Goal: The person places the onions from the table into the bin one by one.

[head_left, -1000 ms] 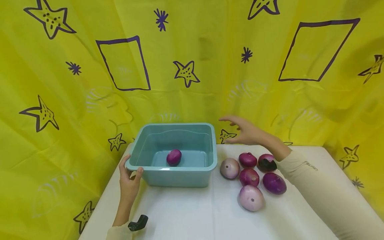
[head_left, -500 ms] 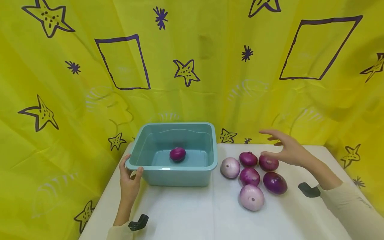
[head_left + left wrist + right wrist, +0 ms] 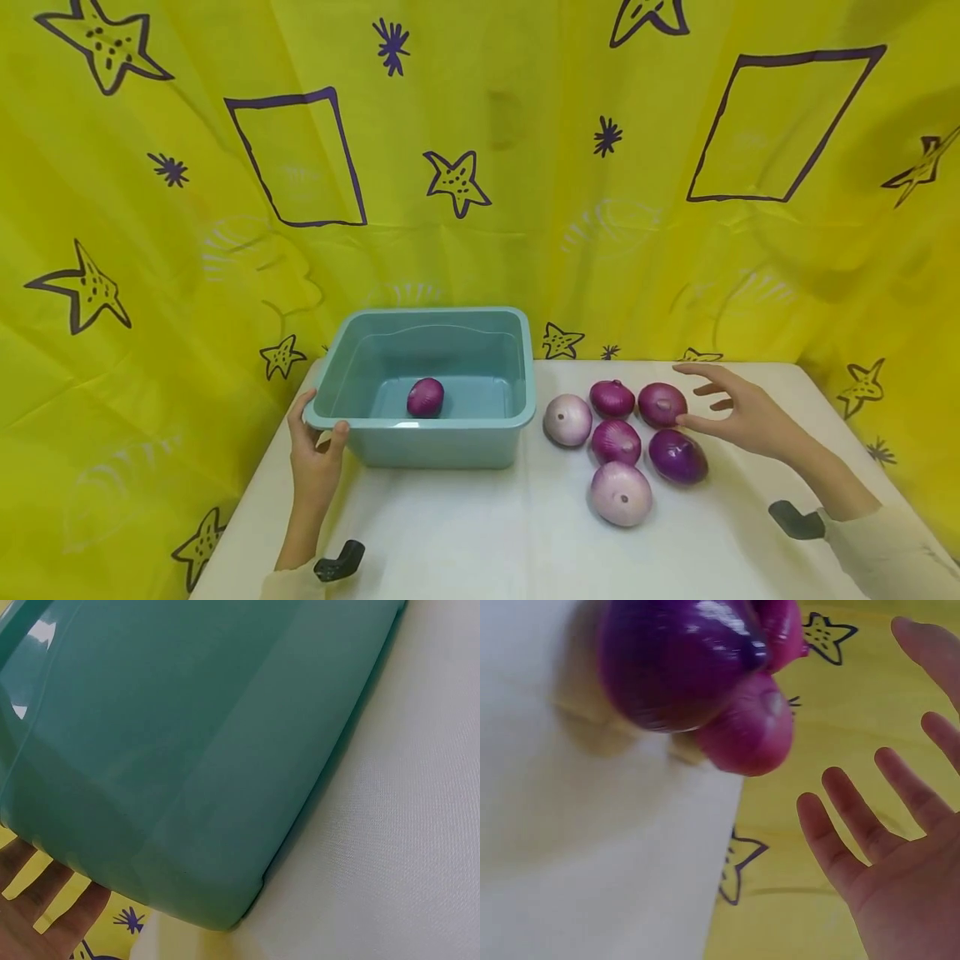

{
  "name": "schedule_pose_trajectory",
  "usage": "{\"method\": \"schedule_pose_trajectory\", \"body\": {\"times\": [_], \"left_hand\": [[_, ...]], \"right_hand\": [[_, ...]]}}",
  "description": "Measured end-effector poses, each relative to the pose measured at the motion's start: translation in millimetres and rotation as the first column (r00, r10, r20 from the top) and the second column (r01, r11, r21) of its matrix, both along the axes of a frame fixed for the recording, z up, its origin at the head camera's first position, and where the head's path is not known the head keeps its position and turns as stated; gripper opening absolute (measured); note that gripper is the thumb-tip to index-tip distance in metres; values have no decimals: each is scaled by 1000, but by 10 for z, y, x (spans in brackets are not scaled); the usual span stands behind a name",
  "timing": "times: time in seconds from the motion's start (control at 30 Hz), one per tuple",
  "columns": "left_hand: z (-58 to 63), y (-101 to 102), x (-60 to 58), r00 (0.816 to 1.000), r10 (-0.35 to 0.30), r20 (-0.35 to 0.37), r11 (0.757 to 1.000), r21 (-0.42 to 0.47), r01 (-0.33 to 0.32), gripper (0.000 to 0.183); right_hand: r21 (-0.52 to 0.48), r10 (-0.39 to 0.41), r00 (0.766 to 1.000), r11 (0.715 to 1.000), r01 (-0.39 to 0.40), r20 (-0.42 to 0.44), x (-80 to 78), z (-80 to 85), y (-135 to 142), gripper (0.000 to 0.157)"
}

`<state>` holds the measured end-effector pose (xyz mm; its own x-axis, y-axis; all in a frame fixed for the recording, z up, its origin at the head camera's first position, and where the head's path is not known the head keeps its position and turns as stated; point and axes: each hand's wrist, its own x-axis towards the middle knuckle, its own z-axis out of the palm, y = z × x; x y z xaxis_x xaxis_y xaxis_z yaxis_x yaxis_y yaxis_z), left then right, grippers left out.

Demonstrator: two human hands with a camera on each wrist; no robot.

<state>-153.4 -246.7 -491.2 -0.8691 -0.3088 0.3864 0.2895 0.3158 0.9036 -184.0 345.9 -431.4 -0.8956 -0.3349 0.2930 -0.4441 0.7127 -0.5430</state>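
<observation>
My left hand (image 3: 315, 467) holds the front left corner of a teal plastic tub (image 3: 435, 448), thumb on the front rim and fingers along the left side. In the left wrist view, those fingers (image 3: 49, 900) lie partly behind the tub's wall (image 3: 187, 750). One red onion (image 3: 425, 398) lies inside the tub. My right hand (image 3: 750, 417) is spread with nothing in it, just right of the back right red onion (image 3: 663, 405). The right wrist view shows its open palm (image 3: 911, 885) apart from a dark purple onion (image 3: 679, 664) and a pinker onion (image 3: 750, 727).
Several onions cluster right of the tub, among them a pale one (image 3: 567, 420) beside its wall, a pale front one (image 3: 621, 494) and a dark purple one (image 3: 678, 457). A white cloth (image 3: 450, 533) covers the table. Behind hangs a yellow curtain (image 3: 510, 267) with drawn stars.
My right hand has moved from beside the tub's right rim, rightward and down to the onions. The onion in the tub has rolled about. The left hand stays on the tub.
</observation>
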Motion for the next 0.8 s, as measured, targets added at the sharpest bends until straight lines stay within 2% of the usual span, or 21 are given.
{"method": "schedule_pose_trajectory", "body": {"times": [0.23,0.43,0.63,0.8], "left_hand": [[-7,-2,4,1000,-2,-12,1000,-10,2,71],[2,-19,-4,1000,10,-18,1000,-15,-10,70],[-2,-11,-11,1000,-1,-32,1000,-8,1,71],[-4,-4,-5,999,-2,-36,1000,-11,2,71]], "right_hand": [[-28,-2,997,1000,4,73,141,-260,121,71],[-49,54,987,998,-47,153,189,-442,149,74],[-80,163,944,986,-146,288,190,-523,137,75],[-72,199,927,980,-186,317,188,-550,118,74]]}}
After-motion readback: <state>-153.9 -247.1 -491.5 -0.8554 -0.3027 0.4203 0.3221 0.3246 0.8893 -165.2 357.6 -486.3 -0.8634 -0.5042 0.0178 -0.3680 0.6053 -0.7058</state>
